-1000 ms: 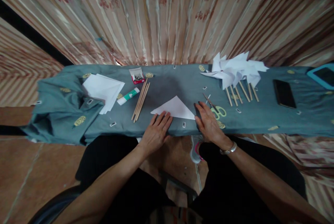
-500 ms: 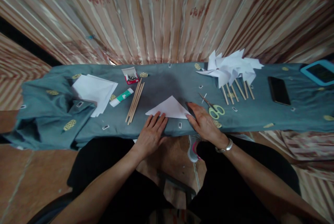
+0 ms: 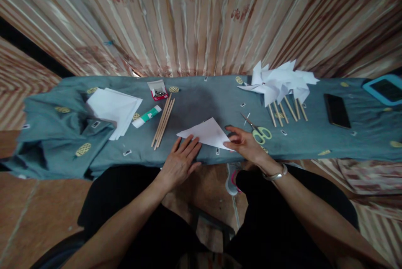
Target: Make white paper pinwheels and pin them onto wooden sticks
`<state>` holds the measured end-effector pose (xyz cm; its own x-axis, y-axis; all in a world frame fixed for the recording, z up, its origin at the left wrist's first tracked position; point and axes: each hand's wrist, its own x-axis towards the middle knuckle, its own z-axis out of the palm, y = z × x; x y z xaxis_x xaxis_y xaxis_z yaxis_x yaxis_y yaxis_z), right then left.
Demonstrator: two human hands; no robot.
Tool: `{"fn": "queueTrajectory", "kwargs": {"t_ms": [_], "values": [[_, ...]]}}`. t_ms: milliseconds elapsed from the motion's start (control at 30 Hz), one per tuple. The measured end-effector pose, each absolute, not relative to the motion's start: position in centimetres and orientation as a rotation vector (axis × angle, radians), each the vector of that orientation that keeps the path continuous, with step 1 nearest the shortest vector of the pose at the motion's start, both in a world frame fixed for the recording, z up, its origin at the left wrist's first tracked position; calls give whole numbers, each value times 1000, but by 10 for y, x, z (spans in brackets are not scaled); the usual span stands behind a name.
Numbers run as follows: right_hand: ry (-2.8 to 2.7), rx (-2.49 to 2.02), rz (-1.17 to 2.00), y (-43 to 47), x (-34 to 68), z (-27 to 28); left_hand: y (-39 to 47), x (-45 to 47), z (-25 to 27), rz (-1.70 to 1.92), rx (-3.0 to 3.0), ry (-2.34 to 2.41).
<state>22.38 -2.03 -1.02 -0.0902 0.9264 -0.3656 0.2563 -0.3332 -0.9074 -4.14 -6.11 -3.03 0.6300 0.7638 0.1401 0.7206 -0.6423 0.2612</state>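
Observation:
A white sheet of paper (image 3: 207, 131), folded into a triangle, lies on the cloth-covered table before me. My left hand (image 3: 180, 160) rests with spread fingers, their tips on the paper's lower left edge. At the paper's right corner, my right hand (image 3: 245, 143) has thumb and fingers closed around the tip. Just right of that hand lie scissors (image 3: 261, 134) with light green handles. Left of the paper is a bundle of several wooden sticks (image 3: 163, 122).
Further left are a glue stick (image 3: 146, 116), an opened box of small metal pins (image 3: 159, 91) and stacked white paper (image 3: 114, 108). To the right lie several paper pinwheels on sticks (image 3: 279, 83), a black phone (image 3: 337, 111) and a blue-framed device (image 3: 385, 89). A curtain (image 3: 201, 22) hangs behind the table.
The paper triangle has turned slightly clockwise, its right corner now nearer me. My right hand's fingers have gone from lying extended to closing on that corner. My left hand stays nearly in place.

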Motion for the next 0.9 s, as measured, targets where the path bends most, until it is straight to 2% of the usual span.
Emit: {"fn": "queueTrajectory", "kwargs": {"t_ms": [200,333,433,567,633,767,833,900], "values": [[-1170,-1524,1370,-19,229,4,-56,-50,-20,771,2326,1327],[-1095,-1404,1380,-22,219,12,-46,-37,-6,1092,1474,1317],[-1127,-1352,1417,-30,206,11,-34,-20,6,1124,863,1066],[-1336,-1353,1342,-36,206,12,-12,-3,16,1167,468,966],[-1568,-1446,1116,-33,222,17,-2,0,17,1184,402,1008],[-2096,-1937,261,-22,278,29,7,-3,14,1098,525,1032],[-2226,-2210,65,-20,301,30,6,-6,10,1016,592,1032],[-2320,-2309,3,-19,313,28,2,-9,6,943,630,1012]]}}
